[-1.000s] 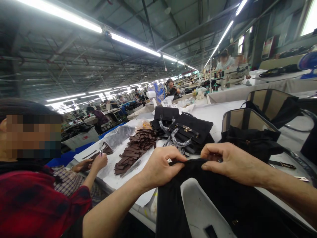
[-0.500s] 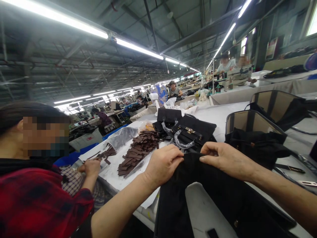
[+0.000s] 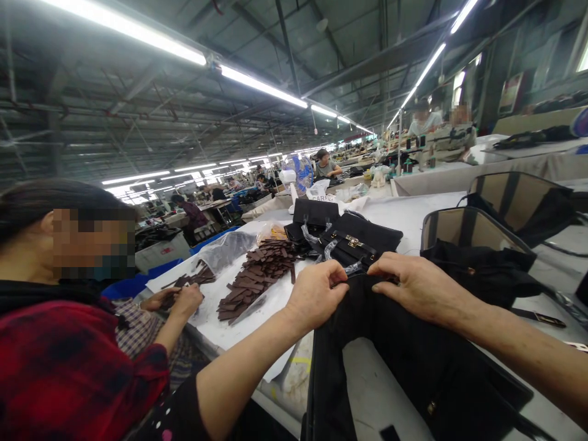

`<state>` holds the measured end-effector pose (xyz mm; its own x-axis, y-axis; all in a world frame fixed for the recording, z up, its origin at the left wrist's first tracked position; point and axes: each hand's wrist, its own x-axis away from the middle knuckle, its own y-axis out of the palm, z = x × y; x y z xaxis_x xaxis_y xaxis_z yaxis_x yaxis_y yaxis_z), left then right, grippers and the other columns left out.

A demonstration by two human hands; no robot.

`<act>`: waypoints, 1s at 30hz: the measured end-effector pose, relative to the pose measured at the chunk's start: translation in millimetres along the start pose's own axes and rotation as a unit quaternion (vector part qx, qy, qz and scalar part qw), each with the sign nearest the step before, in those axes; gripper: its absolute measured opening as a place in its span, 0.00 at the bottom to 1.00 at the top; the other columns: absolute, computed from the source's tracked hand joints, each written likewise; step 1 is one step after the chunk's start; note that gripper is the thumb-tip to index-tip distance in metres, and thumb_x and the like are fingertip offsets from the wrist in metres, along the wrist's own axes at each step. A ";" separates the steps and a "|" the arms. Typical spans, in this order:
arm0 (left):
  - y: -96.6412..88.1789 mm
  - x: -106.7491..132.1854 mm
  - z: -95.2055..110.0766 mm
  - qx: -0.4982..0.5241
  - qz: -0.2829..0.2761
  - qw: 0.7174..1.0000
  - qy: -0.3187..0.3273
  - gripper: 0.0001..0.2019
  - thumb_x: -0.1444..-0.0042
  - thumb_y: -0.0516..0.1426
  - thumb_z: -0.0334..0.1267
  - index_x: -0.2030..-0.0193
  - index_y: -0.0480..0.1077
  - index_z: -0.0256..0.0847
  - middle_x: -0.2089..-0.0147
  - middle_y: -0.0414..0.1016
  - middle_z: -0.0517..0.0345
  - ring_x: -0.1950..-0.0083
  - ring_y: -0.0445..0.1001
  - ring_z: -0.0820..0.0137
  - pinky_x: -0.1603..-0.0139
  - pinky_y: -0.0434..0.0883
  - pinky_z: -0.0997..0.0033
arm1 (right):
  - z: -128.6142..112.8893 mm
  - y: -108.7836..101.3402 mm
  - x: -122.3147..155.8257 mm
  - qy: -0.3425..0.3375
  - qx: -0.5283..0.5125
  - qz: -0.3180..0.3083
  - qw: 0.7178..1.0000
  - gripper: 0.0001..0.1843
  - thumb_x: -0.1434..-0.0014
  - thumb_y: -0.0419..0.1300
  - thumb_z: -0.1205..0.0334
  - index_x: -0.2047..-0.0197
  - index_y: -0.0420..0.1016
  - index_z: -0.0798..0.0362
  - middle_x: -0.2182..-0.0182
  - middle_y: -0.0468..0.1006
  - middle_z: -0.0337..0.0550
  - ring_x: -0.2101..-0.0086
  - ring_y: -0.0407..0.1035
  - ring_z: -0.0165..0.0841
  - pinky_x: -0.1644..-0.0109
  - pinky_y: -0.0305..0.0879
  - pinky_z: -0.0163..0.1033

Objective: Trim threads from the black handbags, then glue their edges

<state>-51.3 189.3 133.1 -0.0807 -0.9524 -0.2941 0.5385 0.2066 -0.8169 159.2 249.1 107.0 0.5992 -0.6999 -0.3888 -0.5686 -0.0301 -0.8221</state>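
Observation:
A black fabric bag piece stretches from the far edge under my fingers down to the bottom of the view. My left hand pinches its upper edge between thumb and fingers. Just to the right, my right hand grips the same edge, thumb below and fingers on top. A short gap lies between the two hands. Right behind them sits a finished-looking black handbag with a gold clasp and a plastic-wrapped handle. A small metal fitting shows on the lower part of the piece I hold.
Left of my hands, dark brown strips lie heaped on a white sheet. A co-worker in a red plaid sleeve sits close on the left, handling strips. Open black bags with beige lining stand at the right. A fan is farther back.
Both hands stay on the bag piece's edge and have shifted slightly; my left hand moved a little right. The co-worker's hands have come up and to the right.

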 end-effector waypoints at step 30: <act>0.5 -2.7 8.1 -0.105 -0.002 0.992 0.072 0.04 0.46 0.62 0.32 0.63 0.74 0.43 0.62 0.79 0.61 0.60 0.76 0.67 0.59 0.69 0.70 | -1.9 -7.4 -4.1 -0.160 0.021 0.024 0.987 0.10 0.52 0.58 0.76 0.78 0.68 0.52 0.63 0.74 0.43 0.57 0.63 0.39 0.52 0.63 0.44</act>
<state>-44.0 190.1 137.5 -0.2097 -0.9142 -0.3467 0.3526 0.2601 -0.8989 159.9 250.8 115.5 0.7233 -0.4389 -0.5331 -0.5803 0.0322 -0.8138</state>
